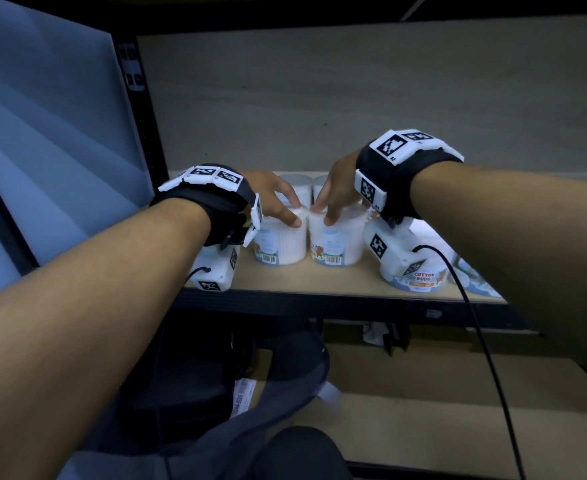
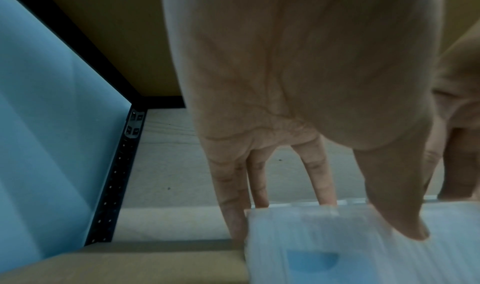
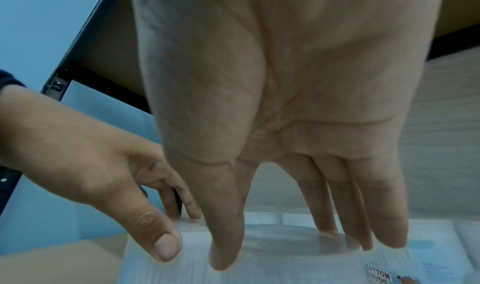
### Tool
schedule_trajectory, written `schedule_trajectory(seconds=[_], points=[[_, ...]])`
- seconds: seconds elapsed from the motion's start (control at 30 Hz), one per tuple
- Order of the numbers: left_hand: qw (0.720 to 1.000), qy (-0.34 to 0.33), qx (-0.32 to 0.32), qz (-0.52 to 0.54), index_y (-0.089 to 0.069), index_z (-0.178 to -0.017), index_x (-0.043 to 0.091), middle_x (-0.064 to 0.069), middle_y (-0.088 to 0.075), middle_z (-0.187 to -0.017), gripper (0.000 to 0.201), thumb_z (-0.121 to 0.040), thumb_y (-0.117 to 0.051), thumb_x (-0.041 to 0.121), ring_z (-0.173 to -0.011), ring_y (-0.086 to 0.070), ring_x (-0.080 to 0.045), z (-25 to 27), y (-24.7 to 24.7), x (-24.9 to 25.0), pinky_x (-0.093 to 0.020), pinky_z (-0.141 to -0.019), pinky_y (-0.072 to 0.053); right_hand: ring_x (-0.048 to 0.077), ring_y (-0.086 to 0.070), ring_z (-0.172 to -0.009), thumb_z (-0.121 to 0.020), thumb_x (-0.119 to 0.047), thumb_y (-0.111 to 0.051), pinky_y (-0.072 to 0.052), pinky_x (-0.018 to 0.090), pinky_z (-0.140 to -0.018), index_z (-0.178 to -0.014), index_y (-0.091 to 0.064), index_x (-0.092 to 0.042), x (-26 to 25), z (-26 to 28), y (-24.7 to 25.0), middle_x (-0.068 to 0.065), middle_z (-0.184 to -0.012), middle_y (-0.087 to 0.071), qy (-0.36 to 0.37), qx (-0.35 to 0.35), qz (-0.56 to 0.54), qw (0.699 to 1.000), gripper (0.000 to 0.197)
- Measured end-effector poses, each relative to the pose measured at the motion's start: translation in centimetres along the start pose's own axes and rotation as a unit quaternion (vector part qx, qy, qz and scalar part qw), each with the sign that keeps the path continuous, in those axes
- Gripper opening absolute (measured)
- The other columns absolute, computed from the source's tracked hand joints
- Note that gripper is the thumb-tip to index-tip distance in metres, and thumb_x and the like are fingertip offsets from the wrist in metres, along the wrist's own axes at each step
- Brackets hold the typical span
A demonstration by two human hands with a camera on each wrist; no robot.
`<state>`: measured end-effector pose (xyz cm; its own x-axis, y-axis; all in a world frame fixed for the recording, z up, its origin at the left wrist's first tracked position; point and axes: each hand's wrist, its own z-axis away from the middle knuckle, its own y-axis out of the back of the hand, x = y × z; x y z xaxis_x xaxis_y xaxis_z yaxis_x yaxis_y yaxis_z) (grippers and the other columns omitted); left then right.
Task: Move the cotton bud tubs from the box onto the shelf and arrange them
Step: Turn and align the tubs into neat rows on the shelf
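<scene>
A round white plastic tub labelled "COTTON BUDS" (image 1: 420,275) stands nearest on the light wooden shelf board (image 1: 320,282), at four o'clock. Beyond, the left hand (image 1: 273,199) grasps the left clear barcoded tub (image 1: 280,242) from above; the right hand (image 1: 337,195) grasps its touching neighbour (image 1: 335,244). Two more tubs (image 1: 304,188) stand behind, at twelve o'clock.

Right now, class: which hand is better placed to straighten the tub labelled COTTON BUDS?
Probably the right hand: the COTTON BUDS tub sits beneath its wrist, while the left hand grips the far-left tub.
</scene>
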<state>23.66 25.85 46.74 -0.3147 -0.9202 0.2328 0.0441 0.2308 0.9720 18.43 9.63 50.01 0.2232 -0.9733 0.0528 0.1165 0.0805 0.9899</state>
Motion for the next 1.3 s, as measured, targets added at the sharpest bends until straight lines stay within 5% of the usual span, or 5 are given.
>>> schedule_trajectory(seconds=[0.63,0.83,0.97,1.13,1.3], points=[[0.998,0.004,-0.05,-0.029,-0.063,-0.125,0.04,0.009,-0.054,-0.106,0.051,-0.078,-0.074,0.055,-0.103,-0.053,-0.016,4.3,1.1,1.8,-0.031,-0.089,-0.044,0.014,-0.052,-0.121,-0.093,-0.032,-0.062,-0.037,0.018,-0.087,-0.144,-0.044,-0.034,-0.8,5.5,0.6,-0.004,-0.141,-0.05,-0.016,-0.028,0.007,0.999,0.054],[0.996,0.023,-0.079,-0.037,-0.048,-0.139,0.041,-0.001,-0.054,-0.133,0.069,-0.078,-0.076,0.053,-0.12,-0.054,-0.023,4.4,1.5,1.6,-0.04,-0.099,-0.051,0.03,-0.058,-0.115,-0.076,-0.048,-0.077,-0.049,0.041,-0.097,-0.143,-0.047,-0.023,-1.1,3.6,1.2,0.009,-0.13,-0.057,-0.07,-0.054,-0.052,0.995,0.077],[0.994,0.028,-0.103,-0.03,-0.036,-0.147,0.044,0.002,-0.04,-0.152,0.083,-0.076,-0.078,0.053,-0.136,-0.043,-0.022,4.5,1.9,1.4,-0.042,-0.103,-0.049,0.025,-0.054,-0.118,-0.087,-0.052,-0.063,-0.044,0.029,-0.083,-0.141,-0.046,-0.01,-1.4,3.6,1.1,0.008,-0.144,-0.047,-0.071,0.003,-0.022,0.997,0.07],[0.989,0.017,-0.135,-0.054,-0.042,-0.136,0.06,0.016,-0.044,-0.149,0.092,-0.049,-0.07,0.069,-0.136,-0.043,-0.014,4.3,2.1,1.4,-0.038,-0.109,-0.043,0.015,-0.048,-0.062,-0.089,-0.049,-0.062,-0.039,0.023,-0.056,-0.139,-0.047,-0.005,-2.0,4.3,1.0,0.011,-0.13,-0.056,-0.074,0.004,-0.033,0.997,0.069],[0.989,0.02,-0.145,-0.035,-0.05,-0.133,0.055,0.012,-0.049,-0.142,0.077,-0.06,-0.071,0.057,-0.128,-0.049,-0.018,4.2,2.1,2.1,-0.037,-0.1,-0.052,0.021,-0.054,-0.081,-0.088,-0.049,-0.063,-0.041,0.031,-0.08,-0.142,-0.045,-0.007,-2.3,4.0,1.0,0.011,-0.126,-0.056,-0.083,-0.025,-0.021,0.996,0.071]])
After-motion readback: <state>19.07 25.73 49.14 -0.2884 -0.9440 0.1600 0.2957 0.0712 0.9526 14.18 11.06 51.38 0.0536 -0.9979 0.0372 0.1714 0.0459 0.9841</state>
